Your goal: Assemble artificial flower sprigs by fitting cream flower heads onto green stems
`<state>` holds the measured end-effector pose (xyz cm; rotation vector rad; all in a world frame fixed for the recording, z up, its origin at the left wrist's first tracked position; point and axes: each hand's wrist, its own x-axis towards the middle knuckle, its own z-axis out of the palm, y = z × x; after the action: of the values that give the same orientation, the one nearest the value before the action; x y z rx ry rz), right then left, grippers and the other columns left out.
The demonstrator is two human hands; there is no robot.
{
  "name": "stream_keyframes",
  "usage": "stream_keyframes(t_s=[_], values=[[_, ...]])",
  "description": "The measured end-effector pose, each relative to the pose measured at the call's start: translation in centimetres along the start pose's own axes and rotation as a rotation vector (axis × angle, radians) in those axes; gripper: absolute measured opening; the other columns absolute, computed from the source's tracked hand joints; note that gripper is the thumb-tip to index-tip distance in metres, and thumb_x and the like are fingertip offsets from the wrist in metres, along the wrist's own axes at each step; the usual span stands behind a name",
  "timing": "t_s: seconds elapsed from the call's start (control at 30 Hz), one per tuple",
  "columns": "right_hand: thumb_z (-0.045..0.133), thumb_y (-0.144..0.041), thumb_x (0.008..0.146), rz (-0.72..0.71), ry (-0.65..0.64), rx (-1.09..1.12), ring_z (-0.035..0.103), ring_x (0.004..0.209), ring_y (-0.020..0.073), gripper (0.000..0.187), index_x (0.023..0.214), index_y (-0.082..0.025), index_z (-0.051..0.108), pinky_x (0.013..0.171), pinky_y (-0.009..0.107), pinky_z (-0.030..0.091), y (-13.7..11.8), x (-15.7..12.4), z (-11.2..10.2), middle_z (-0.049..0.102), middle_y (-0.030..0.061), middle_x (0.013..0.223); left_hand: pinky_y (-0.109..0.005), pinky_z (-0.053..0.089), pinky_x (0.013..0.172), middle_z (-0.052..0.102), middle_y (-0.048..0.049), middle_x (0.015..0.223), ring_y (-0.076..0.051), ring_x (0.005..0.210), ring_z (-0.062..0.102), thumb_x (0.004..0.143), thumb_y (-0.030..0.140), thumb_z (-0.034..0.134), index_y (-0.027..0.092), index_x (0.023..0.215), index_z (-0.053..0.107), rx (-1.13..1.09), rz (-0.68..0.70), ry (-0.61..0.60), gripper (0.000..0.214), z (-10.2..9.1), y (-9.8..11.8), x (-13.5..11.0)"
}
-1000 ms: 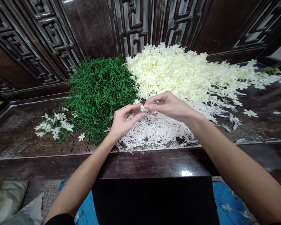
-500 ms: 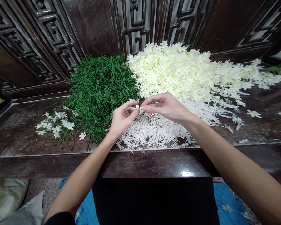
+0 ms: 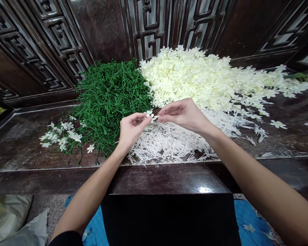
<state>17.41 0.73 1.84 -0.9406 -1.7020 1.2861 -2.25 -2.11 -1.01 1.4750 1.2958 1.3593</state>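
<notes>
My left hand (image 3: 130,129) and my right hand (image 3: 184,113) meet fingertip to fingertip over a pile of white plastic stamens (image 3: 169,141). Between the pinched fingers sits a small white flower piece (image 3: 151,115). Both hands are closed in a pinch on it. Behind my right hand lies a big heap of cream flower petals (image 3: 200,78). To the left of my left hand is a mound of green plastic stems (image 3: 110,99).
A small bunch of assembled white flowers on green stems (image 3: 61,136) lies at the left on the dark wooden surface (image 3: 20,147). Carved dark wooden panels (image 3: 149,27) stand behind. Loose petals (image 3: 278,124) are scattered at the right. Blue cloth (image 3: 251,222) shows below.
The hands have stayed together over the stamen pile, shifting only slightly; the fingers have reworked the small white piece pinched between them.
</notes>
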Motion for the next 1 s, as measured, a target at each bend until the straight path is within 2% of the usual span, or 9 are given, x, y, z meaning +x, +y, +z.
stream_keyframes(t_s=[0.1,0.23,0.47,0.6,0.77,0.9,1.0], values=[[0.088,-0.028,0.062,-0.038,0.023,-0.036,0.073,0.071,0.0189,0.023,0.082,-0.021,0.080,0.073,0.039,0.064,-0.1,-0.2,0.3,0.077,0.0044,0.080,-0.029,0.058,0.066,0.076,-0.0056,0.077,-0.014,0.064,0.067,0.070,0.030,0.082,0.016,0.079,0.076,-0.031,-0.040,0.022,0.018,0.0,-0.1,0.0],[0.084,-0.029,0.067,-0.069,0.044,-0.104,0.072,0.068,0.0185,0.016,0.080,-0.020,0.081,0.068,0.037,0.063,-0.2,-0.5,1.1,0.077,0.0047,0.078,-0.031,0.060,0.069,0.076,-0.0046,0.073,-0.015,0.066,0.069,0.073,0.030,0.079,0.016,0.084,0.077,-0.043,0.001,-0.006,0.018,0.0,-0.4,0.0],[0.077,-0.022,0.070,-0.105,0.170,-0.187,0.071,0.066,0.0196,0.008,0.076,-0.018,0.081,0.065,0.038,0.062,-0.2,-0.7,1.9,0.076,0.0069,0.076,-0.031,0.061,0.071,0.078,-0.0056,0.077,-0.016,0.069,0.072,0.077,0.028,0.076,0.016,0.088,0.077,-0.024,0.080,-0.014,0.016,0.1,-0.1,-0.1],[0.075,-0.021,0.069,-0.100,0.159,-0.203,0.071,0.064,0.0194,0.008,0.075,-0.019,0.080,0.064,0.038,0.064,-0.3,-0.7,1.8,0.076,0.0062,0.074,-0.033,0.062,0.075,0.079,-0.0073,0.086,-0.017,0.075,0.074,0.079,0.028,0.076,0.017,0.091,0.078,0.003,0.108,-0.023,0.017,0.1,0.0,-0.2],[0.075,-0.023,0.069,-0.072,0.170,-0.146,0.071,0.062,0.0187,0.010,0.076,-0.017,0.079,0.063,0.037,0.064,-0.4,-0.7,2.1,0.076,0.0064,0.072,-0.036,0.061,0.083,0.079,-0.0077,0.098,-0.020,0.087,0.074,0.080,0.030,0.075,0.020,0.094,0.079,0.075,0.204,-0.032,0.017,0.1,0.0,-0.6],[0.078,-0.023,0.068,-0.053,0.186,-0.078,0.070,0.059,0.0184,0.009,0.074,-0.017,0.078,0.062,0.036,0.064,-0.5,-0.7,2.2,0.074,0.0054,0.068,-0.032,0.061,0.075,0.079,-0.0057,0.088,-0.017,0.078,0.073,0.086,0.034,0.070,0.020,0.091,0.078,0.030,0.231,-0.023,0.017,0.1,0.3,-0.7],[0.079,-0.023,0.068,-0.058,0.177,-0.057,0.069,0.056,0.0178,0.009,0.075,-0.017,0.078,0.060,0.035,0.063,-0.5,-0.8,2.2,0.073,0.0047,0.065,-0.029,0.061,0.075,0.079,-0.0049,0.087,-0.015,0.077,0.072,0.083,0.030,0.073,0.019,0.089,0.077,-0.021,0.216,-0.008,0.013,0.3,0.5,-0.6]])
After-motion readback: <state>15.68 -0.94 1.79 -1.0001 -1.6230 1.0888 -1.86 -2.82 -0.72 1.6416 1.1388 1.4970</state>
